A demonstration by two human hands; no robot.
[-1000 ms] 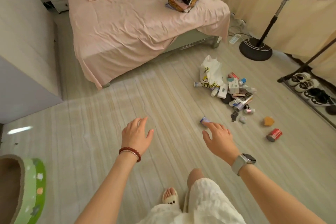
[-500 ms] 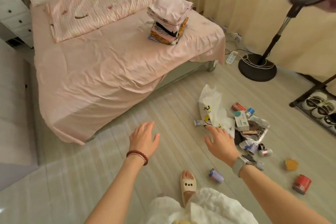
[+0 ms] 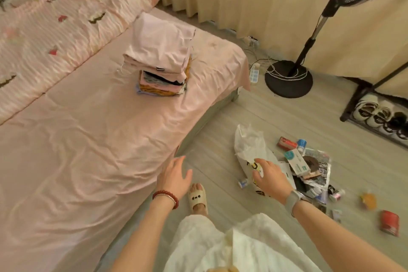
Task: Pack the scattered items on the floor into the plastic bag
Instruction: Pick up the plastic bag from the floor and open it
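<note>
Floor: plastic bag [image 3: 250,146] crumpled, contents unseen; both hands spread, holding nothing.

text: none legible | plastic bag [image 3: 249,148] print: too blurred

A pale wood-grain floor [image 3: 220,134] runs beside a bed [image 3: 88,150] covered with a pink sheet. A striped pink quilt [image 3: 55,35] lies along the bed's far side, and a stack of folded clothes [image 3: 161,57] sits near its far right corner. Cream curtains [image 3: 254,0] hang behind. A black standing fan [image 3: 289,79] rises from its round base, beside a low shoe rack [image 3: 375,112] at the right edge.
</note>
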